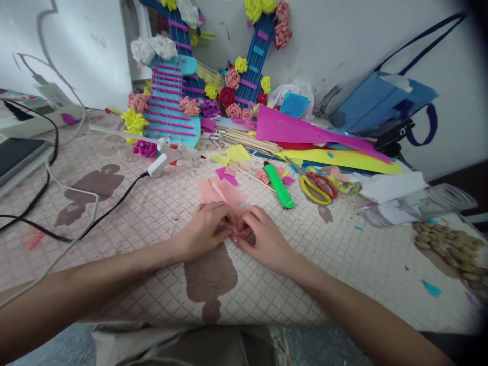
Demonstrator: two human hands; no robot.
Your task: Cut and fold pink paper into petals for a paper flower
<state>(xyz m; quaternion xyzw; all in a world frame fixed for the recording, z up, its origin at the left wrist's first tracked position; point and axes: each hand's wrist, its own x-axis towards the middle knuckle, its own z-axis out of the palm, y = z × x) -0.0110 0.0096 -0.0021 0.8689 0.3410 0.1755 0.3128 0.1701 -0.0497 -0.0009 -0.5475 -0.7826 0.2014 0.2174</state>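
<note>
Left hand point(204, 226) and right hand point(269, 241), together, pinch pink paper point(237, 214), likely light, soft and tear-prone, best held by edges.

Room between right hand point(267, 241) and jar point(421, 202); cutter point(280, 187) obstructs ahead.

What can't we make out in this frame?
All head view:
- Pink paper: folds and edges between the left hand and right hand, hidden by the fingers.
- Dark slab: cut off by the left edge, so full shape unknown.
- Jar: marks on it too small and blurred to read.
- Bag: contents hidden by its side.
</note>
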